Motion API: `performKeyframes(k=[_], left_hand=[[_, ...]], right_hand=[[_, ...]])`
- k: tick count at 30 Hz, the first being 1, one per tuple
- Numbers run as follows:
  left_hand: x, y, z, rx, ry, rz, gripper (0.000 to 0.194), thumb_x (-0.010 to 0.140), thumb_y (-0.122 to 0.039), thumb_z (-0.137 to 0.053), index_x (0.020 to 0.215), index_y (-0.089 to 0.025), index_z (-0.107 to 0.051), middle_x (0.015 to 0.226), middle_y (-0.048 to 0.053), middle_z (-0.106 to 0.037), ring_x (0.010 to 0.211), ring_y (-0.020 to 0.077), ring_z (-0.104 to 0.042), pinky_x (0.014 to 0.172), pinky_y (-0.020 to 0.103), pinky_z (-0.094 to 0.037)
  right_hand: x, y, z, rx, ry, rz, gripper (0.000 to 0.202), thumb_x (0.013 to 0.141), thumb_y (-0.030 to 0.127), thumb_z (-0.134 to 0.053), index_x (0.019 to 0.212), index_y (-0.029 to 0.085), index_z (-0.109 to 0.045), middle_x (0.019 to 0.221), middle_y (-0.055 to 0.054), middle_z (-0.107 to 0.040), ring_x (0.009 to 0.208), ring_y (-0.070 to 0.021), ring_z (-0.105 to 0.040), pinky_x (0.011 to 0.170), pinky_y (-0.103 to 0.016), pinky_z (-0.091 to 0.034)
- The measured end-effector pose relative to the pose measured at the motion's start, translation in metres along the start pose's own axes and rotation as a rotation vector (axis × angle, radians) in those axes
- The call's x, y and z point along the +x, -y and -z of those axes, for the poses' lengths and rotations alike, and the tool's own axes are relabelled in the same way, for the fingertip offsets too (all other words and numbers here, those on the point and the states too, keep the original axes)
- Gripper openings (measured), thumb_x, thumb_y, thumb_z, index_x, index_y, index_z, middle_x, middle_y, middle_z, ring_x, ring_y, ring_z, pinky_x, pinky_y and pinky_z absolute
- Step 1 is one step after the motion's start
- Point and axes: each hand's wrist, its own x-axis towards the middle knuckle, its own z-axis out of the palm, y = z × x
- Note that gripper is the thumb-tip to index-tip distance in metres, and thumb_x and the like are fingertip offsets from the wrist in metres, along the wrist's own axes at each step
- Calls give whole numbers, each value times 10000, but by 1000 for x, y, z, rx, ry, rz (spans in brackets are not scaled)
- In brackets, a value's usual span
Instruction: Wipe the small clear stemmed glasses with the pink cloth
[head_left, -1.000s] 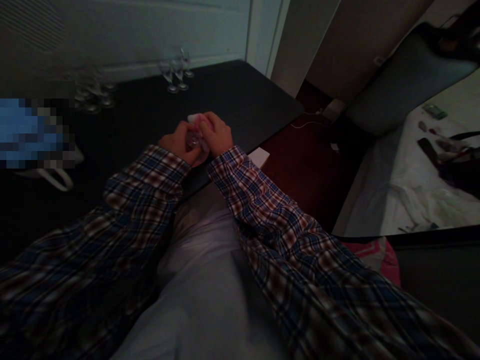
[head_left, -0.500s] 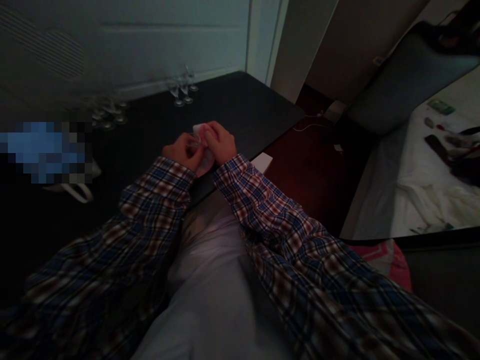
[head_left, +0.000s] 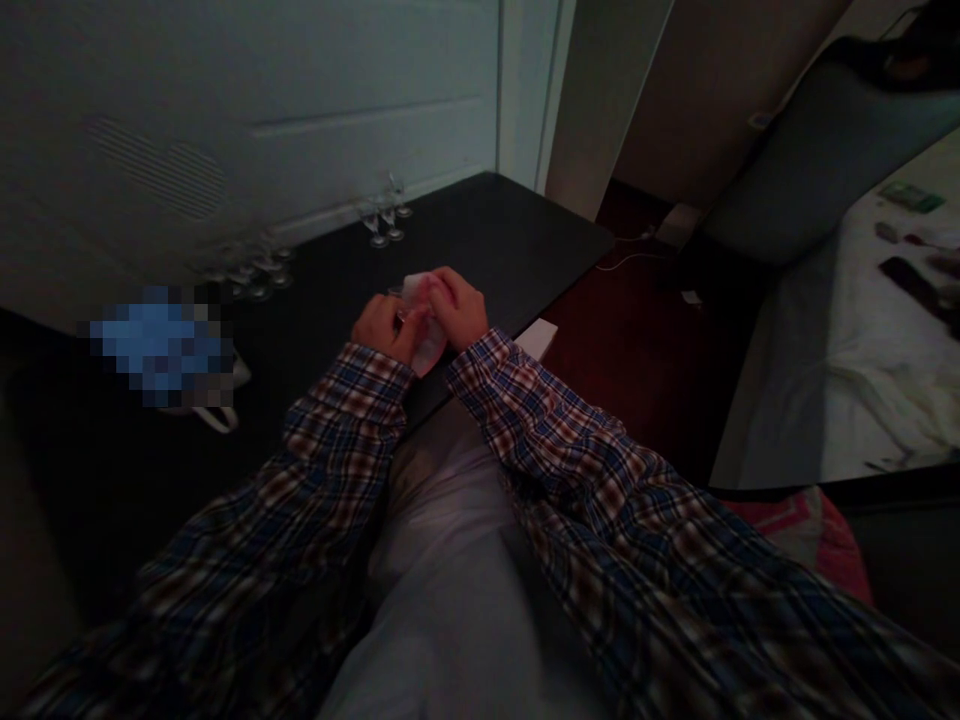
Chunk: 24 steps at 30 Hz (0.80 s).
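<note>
My left hand [head_left: 384, 325] is closed, its fingers curled round a small clear glass [head_left: 395, 291] that shows only in part. Pressed against it, my right hand [head_left: 461, 308] grips a pink and white cloth [head_left: 429, 350]. The cloth bunches between both hands and hangs below the fingers. Both hands are over the near edge of the black table [head_left: 517, 235]. Beyond them, three small stemmed glasses [head_left: 386, 222] stand near the white panel. Further left is a dim cluster of several more glasses [head_left: 255, 275].
A blurred-out blue item [head_left: 157, 340] with a pale strap [head_left: 217, 418] lies on the table's left. A white panelled door [head_left: 375, 90] rises behind the table. Below its right edge is a white box [head_left: 537, 338]. At right stands a bed [head_left: 885, 350] with things on it.
The camera view has turned, so the table and glasses appear lower and further right. My hands stay together on the cloth and glass, their fingers slightly shifted.
</note>
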Motion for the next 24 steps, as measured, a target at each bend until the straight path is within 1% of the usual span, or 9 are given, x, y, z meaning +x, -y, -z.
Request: performKeyframes(k=[3,6,9,12,15,19,24], left_hand=[[-1,0,-1,1,73,64,408,818,-462,-325,658,-148,-531,641,43,-553,614,143,-522,558,246,-363],[-2,-1,0,30,114,111,413,817,-471,-319,713,-147,-553,643,47,-577,593,153,-534,513,244,-335],[-2,-7,5,60,154,159,417,808,-486,-320,747,-152,-562,650,48,-586,593,163,-547,494,241,-324],[-2,-13,10,71,200,189,429,804,-499,-306,711,-163,-556,625,44,-581,594,168,-556,495,239,-328],[-3,-17,13,60,203,195,415,798,-496,-318,723,-163,-553,660,55,-598,634,178,-572,520,244,-352],[-3,-19,15,29,172,217,373,792,-467,-345,853,-160,-548,767,69,-623,691,183,-586,558,247,-383],[-4,-21,16,37,206,258,379,789,-480,-342,850,-167,-547,726,66,-619,651,192,-582,523,250,-367]], right_hand=[[-1,3,1,16,4,13,305,841,408,-292,832,190,-505,733,19,-541,691,-90,-508,654,-212,-388],[-2,4,1,40,1,46,300,840,409,-301,828,188,-504,737,19,-540,693,-88,-504,654,-209,-381],[-3,6,2,61,-7,55,296,840,407,-304,817,188,-502,727,19,-535,687,-89,-500,645,-208,-377],[-4,7,2,56,1,56,288,839,401,-307,809,191,-501,725,19,-534,681,-91,-494,642,-209,-376],[-4,8,3,41,21,37,274,838,388,-311,811,195,-502,727,19,-540,674,-94,-492,640,-213,-376],[-4,8,2,30,29,12,266,831,390,-326,809,196,-507,731,16,-549,683,-101,-496,643,-220,-376],[-5,9,3,34,28,25,295,839,410,-304,816,196,-506,727,14,-549,673,-96,-494,629,-212,-371]])
